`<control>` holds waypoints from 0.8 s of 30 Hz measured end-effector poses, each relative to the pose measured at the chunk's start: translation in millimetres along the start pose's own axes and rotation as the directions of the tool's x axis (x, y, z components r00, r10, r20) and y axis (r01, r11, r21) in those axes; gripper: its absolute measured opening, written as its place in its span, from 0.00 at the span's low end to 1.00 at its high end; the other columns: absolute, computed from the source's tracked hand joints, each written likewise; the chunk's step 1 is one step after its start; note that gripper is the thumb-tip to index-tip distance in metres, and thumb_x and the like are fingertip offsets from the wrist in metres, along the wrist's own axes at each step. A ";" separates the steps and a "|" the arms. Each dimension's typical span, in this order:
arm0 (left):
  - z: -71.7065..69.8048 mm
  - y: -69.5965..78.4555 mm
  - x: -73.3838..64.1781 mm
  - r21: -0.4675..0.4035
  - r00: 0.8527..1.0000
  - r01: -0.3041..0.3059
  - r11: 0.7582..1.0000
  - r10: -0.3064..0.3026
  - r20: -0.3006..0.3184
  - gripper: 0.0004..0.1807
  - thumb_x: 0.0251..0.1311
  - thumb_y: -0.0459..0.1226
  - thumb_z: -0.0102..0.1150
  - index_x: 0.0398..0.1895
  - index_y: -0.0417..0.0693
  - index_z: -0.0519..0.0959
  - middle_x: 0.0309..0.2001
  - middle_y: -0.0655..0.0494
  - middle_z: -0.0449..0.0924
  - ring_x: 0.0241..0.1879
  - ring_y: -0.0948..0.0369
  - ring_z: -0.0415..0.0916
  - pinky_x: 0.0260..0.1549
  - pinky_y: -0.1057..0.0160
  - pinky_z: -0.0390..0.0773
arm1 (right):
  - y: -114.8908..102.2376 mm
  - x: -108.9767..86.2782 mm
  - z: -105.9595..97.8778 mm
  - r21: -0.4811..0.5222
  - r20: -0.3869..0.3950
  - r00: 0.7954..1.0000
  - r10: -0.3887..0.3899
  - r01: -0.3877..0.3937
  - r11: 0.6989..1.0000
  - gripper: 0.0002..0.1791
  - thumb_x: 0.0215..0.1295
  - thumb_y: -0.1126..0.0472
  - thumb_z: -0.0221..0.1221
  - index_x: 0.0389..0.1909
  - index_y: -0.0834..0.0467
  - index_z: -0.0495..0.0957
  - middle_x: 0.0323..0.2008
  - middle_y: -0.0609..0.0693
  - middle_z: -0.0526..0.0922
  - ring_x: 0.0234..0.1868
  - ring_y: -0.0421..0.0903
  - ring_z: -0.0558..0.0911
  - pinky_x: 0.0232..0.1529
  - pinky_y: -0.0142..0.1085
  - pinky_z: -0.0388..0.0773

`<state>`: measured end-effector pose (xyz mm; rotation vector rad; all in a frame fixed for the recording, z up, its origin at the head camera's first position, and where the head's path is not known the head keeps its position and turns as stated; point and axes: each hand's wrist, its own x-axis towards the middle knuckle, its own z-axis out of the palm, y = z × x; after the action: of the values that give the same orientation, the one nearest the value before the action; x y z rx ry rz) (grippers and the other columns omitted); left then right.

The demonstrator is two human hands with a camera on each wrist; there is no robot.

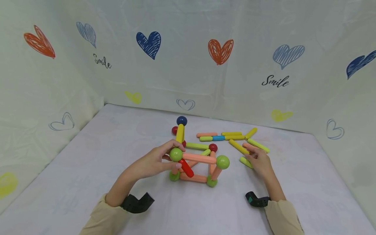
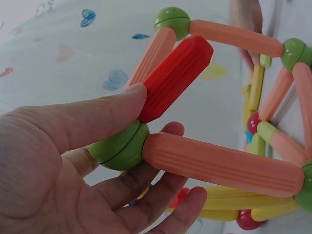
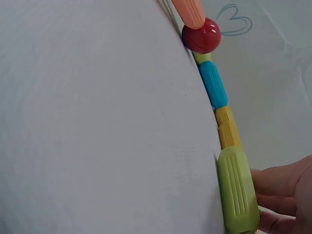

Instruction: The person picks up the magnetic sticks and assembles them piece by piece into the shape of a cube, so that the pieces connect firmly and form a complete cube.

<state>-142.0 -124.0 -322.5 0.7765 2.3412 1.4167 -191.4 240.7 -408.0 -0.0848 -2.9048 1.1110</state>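
Note:
My left hand [image 1: 155,161] grips a green ball [image 1: 176,154] at a near upper corner of a frame built of magnetic sticks and balls. A red stick [image 2: 178,78] sticks out from that ball, and my thumb [image 2: 102,114] lies against its base. Salmon sticks [image 1: 199,158] link the ball to other green balls [image 1: 222,162]. To the right of the frame, my right hand [image 1: 262,162] pinches a salmon stick [image 1: 249,147] low at the table, its far end partly covered by fingers. A lime stick [image 3: 238,190] lies beside that hand.
Loose yellow sticks [image 1: 238,147], a blue stick [image 1: 218,138] and several lime ones [image 1: 258,145] lie behind and right of the frame. Yellow sticks topped by a dark blue ball [image 1: 181,120] rise at its back, near red balls [image 1: 213,148]. A cloth wall [image 1: 188,81] stands behind the table.

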 end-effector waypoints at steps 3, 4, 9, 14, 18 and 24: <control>0.2 -0.6 0.5 0.001 1.000 0.006 1.000 -0.006 0.004 0.19 0.59 0.35 0.58 0.53 0.49 0.66 0.55 0.50 0.70 0.52 0.54 0.68 0.50 0.55 0.72 | 0.2 1.1 2.6 -0.042 -0.023 1.000 0.012 -0.013 0.999 0.21 0.65 0.64 0.54 0.58 0.65 0.71 0.49 0.63 0.77 0.42 0.52 0.71 0.36 0.36 0.66; 0.1 -0.9 0.6 0.003 1.000 0.003 1.000 -0.003 0.005 0.19 0.59 0.35 0.58 0.53 0.48 0.66 0.55 0.50 0.70 0.52 0.54 0.68 0.50 0.56 0.72 | 0.1 1.3 3.4 -0.054 -0.027 0.999 0.024 -0.025 0.998 0.20 0.65 0.63 0.54 0.57 0.66 0.71 0.46 0.63 0.77 0.41 0.52 0.71 0.35 0.37 0.65; -0.1 -1.3 0.6 -0.004 1.000 -0.002 1.000 0.002 0.007 0.19 0.60 0.35 0.58 0.53 0.46 0.65 0.55 0.48 0.69 0.52 0.53 0.69 0.50 0.56 0.73 | -1.2 1.8 4.6 -0.071 -0.029 0.998 0.062 -0.064 0.995 0.19 0.64 0.62 0.54 0.52 0.71 0.73 0.38 0.61 0.73 0.40 0.54 0.69 0.36 0.39 0.64; 0.4 -1.2 0.6 -0.051 1.000 0.011 0.999 -0.011 0.009 0.19 0.59 0.33 0.57 0.53 0.46 0.65 0.56 0.47 0.68 0.53 0.53 0.68 0.53 0.52 0.71 | -2.9 1.0 4.2 -0.052 -0.017 0.993 0.121 -0.122 0.991 0.19 0.64 0.61 0.55 0.51 0.71 0.73 0.38 0.62 0.76 0.38 0.53 0.72 0.31 0.35 0.67; 0.2 -2.8 0.9 -0.056 1.000 -0.004 0.998 0.005 0.008 0.19 0.59 0.33 0.57 0.52 0.44 0.65 0.56 0.45 0.67 0.53 0.52 0.68 0.53 0.50 0.70 | -5.0 -1.5 0.8 -0.042 -0.009 0.986 0.165 -0.166 0.985 0.21 0.63 0.58 0.56 0.51 0.69 0.74 0.44 0.65 0.78 0.41 0.54 0.75 0.32 0.33 0.69; 1.3 -6.0 3.0 -0.055 0.999 -0.032 0.998 0.032 -0.005 0.18 0.58 0.30 0.56 0.51 0.43 0.65 0.52 0.46 0.69 0.50 0.53 0.69 0.51 0.55 0.71 | -8.0 -5.7 -8.1 -0.010 -0.013 0.980 0.196 -0.196 0.980 0.23 0.63 0.54 0.56 0.53 0.65 0.75 0.45 0.62 0.80 0.43 0.51 0.77 0.32 0.31 0.69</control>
<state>-145.6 -123.6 -328.3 0.7998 2.2920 1.4907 -185.7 239.8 -396.7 -0.3851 -2.9433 1.1143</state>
